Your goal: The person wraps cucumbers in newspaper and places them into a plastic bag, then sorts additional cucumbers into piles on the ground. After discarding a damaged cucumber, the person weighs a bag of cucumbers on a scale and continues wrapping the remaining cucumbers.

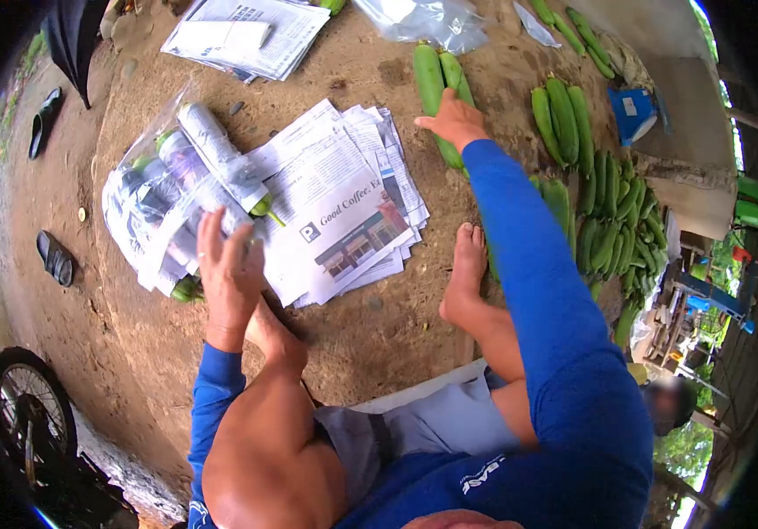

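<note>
My right hand [455, 122] reaches out in a blue sleeve and closes over a long green banana [432, 88] lying on the dirt ground beside another one. My left hand [231, 275] hovers with its fingers spread over the edge of a clear plastic bag [137, 198] that holds several bananas rolled in newspaper. One wrapped banana [220, 154] lies on top of the bag, its green tip poking out. A stack of newspaper sheets [339, 203] lies flat between my two hands.
A row of green bananas [604, 220] lies at the right, three more [562, 119] above it. More newspapers [247, 31] and a plastic bag [432, 19] lie at the top. Sandals [55, 257] and a wheel [31, 414] are at the left. My bare feet rest below the papers.
</note>
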{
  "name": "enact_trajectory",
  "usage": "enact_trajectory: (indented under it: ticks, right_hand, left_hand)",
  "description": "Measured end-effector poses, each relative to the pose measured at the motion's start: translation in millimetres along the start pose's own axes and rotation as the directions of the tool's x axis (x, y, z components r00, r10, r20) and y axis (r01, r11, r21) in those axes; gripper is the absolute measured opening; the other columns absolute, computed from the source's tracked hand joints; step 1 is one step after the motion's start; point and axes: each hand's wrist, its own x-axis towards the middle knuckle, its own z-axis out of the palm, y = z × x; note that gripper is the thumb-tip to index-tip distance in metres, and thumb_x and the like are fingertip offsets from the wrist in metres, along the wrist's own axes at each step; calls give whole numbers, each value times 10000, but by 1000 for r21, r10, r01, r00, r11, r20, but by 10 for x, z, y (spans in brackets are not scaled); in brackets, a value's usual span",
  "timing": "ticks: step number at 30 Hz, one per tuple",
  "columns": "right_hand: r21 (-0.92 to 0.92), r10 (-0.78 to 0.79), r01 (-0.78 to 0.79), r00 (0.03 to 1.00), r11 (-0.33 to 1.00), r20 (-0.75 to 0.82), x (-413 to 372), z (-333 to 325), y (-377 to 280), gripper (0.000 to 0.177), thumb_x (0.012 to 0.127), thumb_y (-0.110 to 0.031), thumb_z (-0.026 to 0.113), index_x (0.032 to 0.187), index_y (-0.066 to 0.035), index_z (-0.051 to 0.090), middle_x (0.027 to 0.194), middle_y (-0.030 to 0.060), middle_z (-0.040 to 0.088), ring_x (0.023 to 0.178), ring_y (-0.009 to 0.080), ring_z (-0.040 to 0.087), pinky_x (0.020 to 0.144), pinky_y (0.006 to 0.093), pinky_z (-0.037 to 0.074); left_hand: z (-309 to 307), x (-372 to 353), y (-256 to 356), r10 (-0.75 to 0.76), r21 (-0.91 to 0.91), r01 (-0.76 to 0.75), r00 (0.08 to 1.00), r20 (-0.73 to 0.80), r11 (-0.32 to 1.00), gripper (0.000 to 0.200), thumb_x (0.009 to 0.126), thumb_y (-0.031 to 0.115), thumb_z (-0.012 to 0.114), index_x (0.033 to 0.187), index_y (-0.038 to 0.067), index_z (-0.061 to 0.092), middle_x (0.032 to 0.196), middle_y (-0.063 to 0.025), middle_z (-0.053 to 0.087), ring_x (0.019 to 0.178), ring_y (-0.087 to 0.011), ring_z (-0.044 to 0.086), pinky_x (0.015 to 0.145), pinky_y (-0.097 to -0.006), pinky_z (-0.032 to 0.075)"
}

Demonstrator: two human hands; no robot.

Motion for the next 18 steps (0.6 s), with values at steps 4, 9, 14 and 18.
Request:
enact_trajectory:
  ticks: [4,9,14,18]
  right_hand:
    - [34,-33,34,999,999,-27,208,139,120,762,790,-473,788,1302,21,515,1120,231,692,987,357,698,834,449,565]
    - [656,-122,-186,910,732,395,56,-162,351,527,901,-365,733,1150,58,540,910,100,642,578,114,567,395,277,447]
    - [806,-429,-328,715,492,552,-1188,-576,129,448,971,-396,669,1182,-22,542,968,41,624,627,84,584,475,229,476]
    - [870,-686,-339,536,359,492,-1923,-470,-210,530,966,-458,666,1243,-18,566,1145,79,643,773,131,642,555,263,554]
  left_hand:
    - [163,0,193,24,-174,4,986,164,985,272,817,69,764,1080,69,692,1401,-196,547,1326,-426,491,1090,-494,420]
    - [259,121,431,55,-400,54,965,256,915,260,850,110,762,1095,64,688,1307,-189,610,1195,-380,593,995,-443,489]
    - [429,320,815,73,-690,605,729,681,396,666,941,321,730,1446,-3,441,1445,-159,516,1337,-291,505,1077,-420,447]
    - [473,351,1087,229,-541,840,521,822,31,851,898,445,747,1518,34,334,1363,-126,546,1250,-274,549,1053,-429,461]
